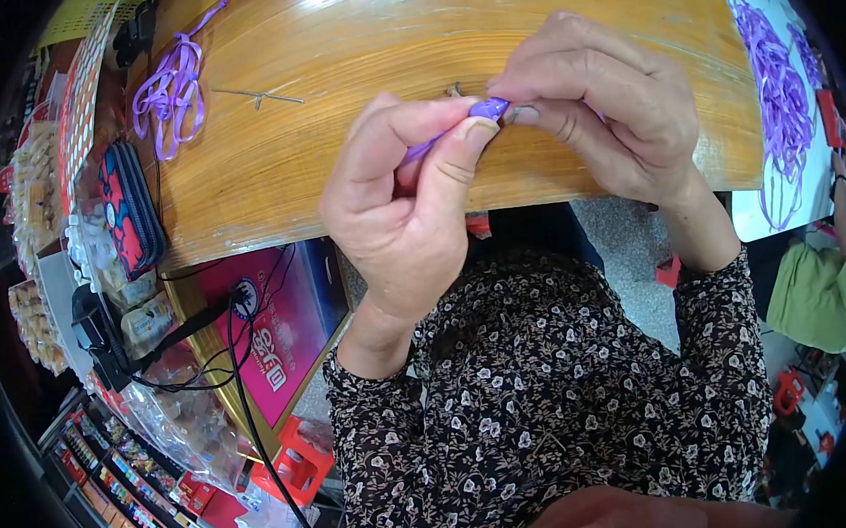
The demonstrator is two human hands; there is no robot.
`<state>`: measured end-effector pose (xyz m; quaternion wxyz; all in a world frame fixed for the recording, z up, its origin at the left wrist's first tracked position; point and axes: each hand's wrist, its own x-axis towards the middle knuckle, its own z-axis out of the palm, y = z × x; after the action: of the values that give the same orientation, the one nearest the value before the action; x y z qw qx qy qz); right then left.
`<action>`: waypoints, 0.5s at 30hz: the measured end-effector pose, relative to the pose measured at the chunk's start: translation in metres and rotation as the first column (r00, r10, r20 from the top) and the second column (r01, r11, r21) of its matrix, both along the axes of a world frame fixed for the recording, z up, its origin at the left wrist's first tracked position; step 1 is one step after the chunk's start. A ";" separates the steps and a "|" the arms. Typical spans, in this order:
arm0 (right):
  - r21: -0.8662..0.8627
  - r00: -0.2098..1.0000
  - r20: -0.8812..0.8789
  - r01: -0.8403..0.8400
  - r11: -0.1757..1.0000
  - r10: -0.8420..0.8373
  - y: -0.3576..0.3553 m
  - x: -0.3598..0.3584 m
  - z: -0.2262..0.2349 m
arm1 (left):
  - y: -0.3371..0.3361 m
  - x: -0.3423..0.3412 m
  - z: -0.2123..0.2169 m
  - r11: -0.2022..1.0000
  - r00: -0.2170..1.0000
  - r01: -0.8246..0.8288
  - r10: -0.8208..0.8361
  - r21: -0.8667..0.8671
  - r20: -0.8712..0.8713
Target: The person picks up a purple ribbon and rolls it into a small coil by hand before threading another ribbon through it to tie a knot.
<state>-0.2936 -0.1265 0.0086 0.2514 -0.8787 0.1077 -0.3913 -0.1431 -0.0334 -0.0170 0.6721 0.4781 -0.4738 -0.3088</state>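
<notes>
Both hands meet above the near part of the wooden table (357, 40). Between the thumb and forefinger of my left hand (406, 194) is a purple ribbon (485, 109), bunched or folded into a small lump at the fingertips. A flat length of it runs back under my left fingers. My right hand (614, 105) pinches the lump's other side with thumb and forefinger; exactly how the ribbon is looped there is hidden. Just behind the fingertips a small brownish object (454, 89) lies on the table, partly covered.
A loose heap of purple ribbon (172, 97) and a thin metal hook-like tool (260, 96) lie at the left. A larger ribbon pile (779, 97) rests on a white surface at the right. A red-and-blue zipped pouch (130, 209) and black cables (243, 366) border the left edge.
</notes>
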 end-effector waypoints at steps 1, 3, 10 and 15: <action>0.000 1.000 0.000 -0.001 1.000 0.001 0.001 0.001 0.001 | 0.001 0.000 0.000 0.999 0.995 -0.032 0.034 -0.017 0.090; 0.029 0.999 0.030 -0.017 0.999 0.016 0.002 0.003 0.002 | 0.003 -0.001 0.001 0.997 0.990 -0.070 0.074 -0.035 0.118; 0.034 0.999 0.032 -0.021 0.999 0.020 0.003 0.005 -0.001 | 0.005 0.006 0.017 0.981 0.801 -0.085 0.170 -0.172 0.575; 0.078 0.998 -0.017 -0.066 0.995 0.067 0.002 0.004 0.003 | 0.009 0.008 0.023 0.974 0.690 -0.042 0.189 -0.222 0.699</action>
<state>-0.2901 -0.1245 0.0121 0.2970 -0.8751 0.0959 -0.3698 -0.1349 -0.0241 0.0065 0.4951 0.5237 -0.6932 -0.0095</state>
